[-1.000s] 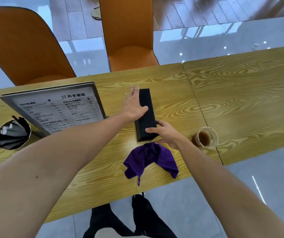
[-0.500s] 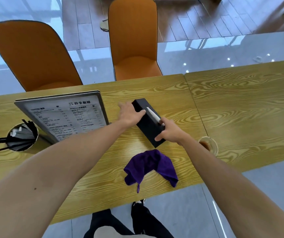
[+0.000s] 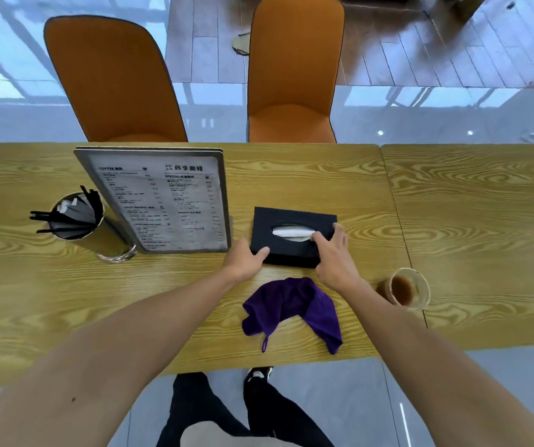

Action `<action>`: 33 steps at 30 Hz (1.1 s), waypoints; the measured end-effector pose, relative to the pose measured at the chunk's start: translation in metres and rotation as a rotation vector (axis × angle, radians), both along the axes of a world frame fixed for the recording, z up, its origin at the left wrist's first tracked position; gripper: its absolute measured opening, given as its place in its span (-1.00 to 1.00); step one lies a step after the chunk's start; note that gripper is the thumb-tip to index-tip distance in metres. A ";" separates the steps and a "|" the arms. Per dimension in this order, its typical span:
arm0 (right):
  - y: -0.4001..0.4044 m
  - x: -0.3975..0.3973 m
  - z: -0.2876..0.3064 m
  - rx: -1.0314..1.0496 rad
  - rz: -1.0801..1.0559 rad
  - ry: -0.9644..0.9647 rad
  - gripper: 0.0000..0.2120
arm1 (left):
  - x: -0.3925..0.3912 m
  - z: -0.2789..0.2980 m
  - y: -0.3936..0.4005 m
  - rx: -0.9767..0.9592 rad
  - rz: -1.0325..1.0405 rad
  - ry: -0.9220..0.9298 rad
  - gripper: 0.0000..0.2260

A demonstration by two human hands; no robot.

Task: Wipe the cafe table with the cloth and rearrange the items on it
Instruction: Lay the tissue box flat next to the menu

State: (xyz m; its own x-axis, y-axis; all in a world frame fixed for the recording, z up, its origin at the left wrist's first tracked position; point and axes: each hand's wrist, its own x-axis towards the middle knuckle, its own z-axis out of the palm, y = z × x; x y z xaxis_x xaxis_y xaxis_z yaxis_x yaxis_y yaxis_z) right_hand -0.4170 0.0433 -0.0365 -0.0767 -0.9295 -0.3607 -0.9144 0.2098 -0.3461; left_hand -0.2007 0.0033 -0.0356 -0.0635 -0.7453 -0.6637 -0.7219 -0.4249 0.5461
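Both hands are on the black tissue box [image 3: 293,235], and neither one is clenched. The left hand [image 3: 243,262] cups the near left corner, thumb lying across the top edge and the fingers out of sight round the side. The right hand [image 3: 331,254] sits on the near right end, fingers spread loosely over the lid, fingertips just at the end of the oval slot where a white tissue [image 3: 291,233] shows. It is a two-sided clasp at the ends, more a steadying press than a squeeze.

The box looks rigid, and probably light if it holds only tissue, so I'd judge it slides and lifts easily; holding it by the short ends, as here, seems the sensible place, well away from the soft tissue, which would pull out if snagged.

It lies flat on the wooden table [image 3: 307,175], long side towards the person, just beside the foot of the standing menu board [image 3: 162,201]. Left of the board is a metal cup of black straws [image 3: 77,217]. The purple cloth [image 3: 291,304] lies crumpled near the table's front edge, just short of both wrists, touched by no one; limp and soft, it should bunch up in one hand. A plastic cup of coffee [image 3: 404,288] stands by the right forearm, close enough that a careless elbow could tip it
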 end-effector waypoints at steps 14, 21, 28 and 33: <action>0.008 0.002 -0.010 0.064 -0.301 -0.233 -0.13 | 0.018 -0.014 0.011 -0.199 0.050 -0.064 -0.78; -0.001 0.011 -0.015 0.063 -0.230 -0.209 -0.27 | 0.033 -0.012 0.015 -0.208 0.090 -0.047 -0.77; -0.004 0.024 -0.018 0.072 -0.196 -0.218 -0.22 | 0.052 -0.011 0.020 -0.216 0.043 -0.065 -0.75; -0.003 0.026 -0.017 0.080 -0.199 -0.205 -0.15 | 0.055 -0.011 0.022 -0.258 0.026 -0.050 -0.85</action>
